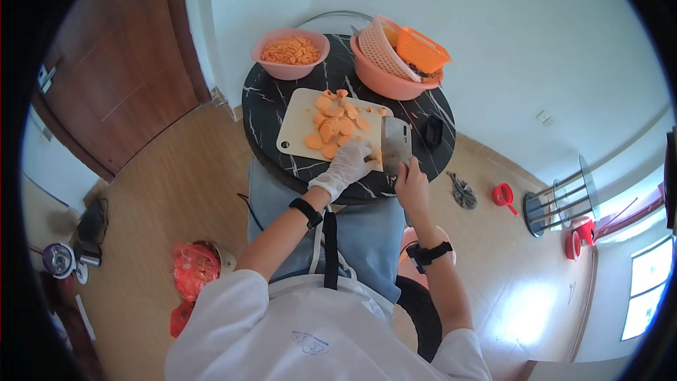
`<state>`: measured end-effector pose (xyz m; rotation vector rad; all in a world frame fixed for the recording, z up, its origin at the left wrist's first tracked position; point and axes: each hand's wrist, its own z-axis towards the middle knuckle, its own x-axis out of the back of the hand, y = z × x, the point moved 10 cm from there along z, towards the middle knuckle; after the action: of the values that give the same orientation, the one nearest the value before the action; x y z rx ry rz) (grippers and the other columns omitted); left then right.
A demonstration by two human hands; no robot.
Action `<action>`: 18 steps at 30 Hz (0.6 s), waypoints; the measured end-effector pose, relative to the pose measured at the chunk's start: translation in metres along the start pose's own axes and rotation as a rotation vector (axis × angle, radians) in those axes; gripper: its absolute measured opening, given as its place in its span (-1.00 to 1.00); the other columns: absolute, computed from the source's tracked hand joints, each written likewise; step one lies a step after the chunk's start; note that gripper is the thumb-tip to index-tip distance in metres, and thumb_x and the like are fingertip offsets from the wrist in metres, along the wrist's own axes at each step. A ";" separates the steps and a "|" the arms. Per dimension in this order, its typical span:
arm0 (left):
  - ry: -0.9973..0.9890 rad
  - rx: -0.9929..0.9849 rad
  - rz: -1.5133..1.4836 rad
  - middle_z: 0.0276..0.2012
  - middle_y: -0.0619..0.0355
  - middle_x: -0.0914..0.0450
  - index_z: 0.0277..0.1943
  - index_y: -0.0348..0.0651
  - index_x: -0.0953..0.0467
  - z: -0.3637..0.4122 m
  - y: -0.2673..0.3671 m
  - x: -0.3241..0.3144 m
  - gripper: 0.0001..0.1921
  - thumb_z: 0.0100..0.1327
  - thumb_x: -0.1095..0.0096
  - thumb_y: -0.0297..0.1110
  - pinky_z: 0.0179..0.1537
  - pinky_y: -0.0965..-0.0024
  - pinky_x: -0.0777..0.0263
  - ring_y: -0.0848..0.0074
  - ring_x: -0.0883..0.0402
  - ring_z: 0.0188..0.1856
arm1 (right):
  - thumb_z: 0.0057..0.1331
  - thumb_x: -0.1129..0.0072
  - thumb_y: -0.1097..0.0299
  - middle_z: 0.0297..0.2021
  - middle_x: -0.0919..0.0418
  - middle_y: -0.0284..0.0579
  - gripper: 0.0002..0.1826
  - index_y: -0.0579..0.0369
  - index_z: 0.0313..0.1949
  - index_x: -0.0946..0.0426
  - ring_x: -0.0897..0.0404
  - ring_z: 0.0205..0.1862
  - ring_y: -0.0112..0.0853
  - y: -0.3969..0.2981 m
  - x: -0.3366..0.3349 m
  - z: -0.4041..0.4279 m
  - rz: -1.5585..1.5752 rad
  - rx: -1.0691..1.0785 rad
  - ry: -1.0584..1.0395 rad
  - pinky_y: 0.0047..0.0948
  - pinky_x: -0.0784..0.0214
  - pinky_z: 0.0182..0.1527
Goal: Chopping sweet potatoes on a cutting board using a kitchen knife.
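Observation:
My left hand (351, 161), in a thin translucent glove, is at the front edge of the cream cutting board (296, 111). Its fingers curl against an orange root vegetable piece (378, 154), partly hidden by them. My right hand (413, 180) is bare and grips the handle of a cleaver (396, 140). The broad metal blade stands over the board's right end, just right of the gloved fingers. Round orange slices (329, 129), which look like sweet potato or carrot, lie heaped on the board. A few small scraps sit near its far right corner.
The board rests on a round black marble-patterned table (264, 116). At its back are a pink bowl of cut orange strips (291, 52) and a larger pink basin (396, 82) holding baskets. A black object (434, 130) lies at right. A red-bagged bin (195, 270) stands on the floor.

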<state>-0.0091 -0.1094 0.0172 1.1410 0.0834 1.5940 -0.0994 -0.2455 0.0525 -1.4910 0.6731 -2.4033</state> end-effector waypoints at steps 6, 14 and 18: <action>0.006 0.008 0.018 -0.27 0.09 -0.63 -0.29 -0.12 -0.69 0.001 0.009 0.002 -0.82 0.05 -0.51 -0.31 -0.05 0.19 -0.49 0.16 -0.62 -0.15 | 0.48 -0.03 0.30 -0.59 -0.55 0.24 -0.82 0.09 -0.21 -0.27 -0.58 -0.51 0.23 -0.005 -0.004 -0.003 -0.070 0.005 0.000 0.19 -0.41 -0.49; 0.034 0.007 -0.015 -0.30 0.11 -0.61 -0.28 -0.11 -0.68 0.001 0.010 0.010 -0.83 0.05 -0.51 -0.36 -0.11 0.18 -0.49 0.15 -0.60 -0.17 | 0.47 -0.04 0.33 -0.62 -0.54 0.21 -0.83 0.12 -0.22 -0.27 -0.56 -0.55 0.22 -0.011 -0.001 0.011 -0.068 0.015 -0.074 0.16 -0.37 -0.53; 0.099 -0.003 0.026 -0.30 0.15 -0.60 -0.26 -0.06 -0.68 -0.001 0.012 0.016 -0.81 0.03 -0.52 -0.35 0.12 0.15 -0.39 0.20 -0.58 -0.12 | 0.46 -0.05 0.35 -0.62 -0.53 0.23 -0.83 0.13 -0.22 -0.29 -0.54 -0.56 0.22 -0.009 -0.003 0.014 -0.073 -0.031 -0.131 0.16 -0.35 -0.52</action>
<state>-0.0169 -0.1008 0.0337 1.0645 0.1311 1.6728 -0.0855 -0.2403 0.0601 -1.6962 0.6407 -2.3322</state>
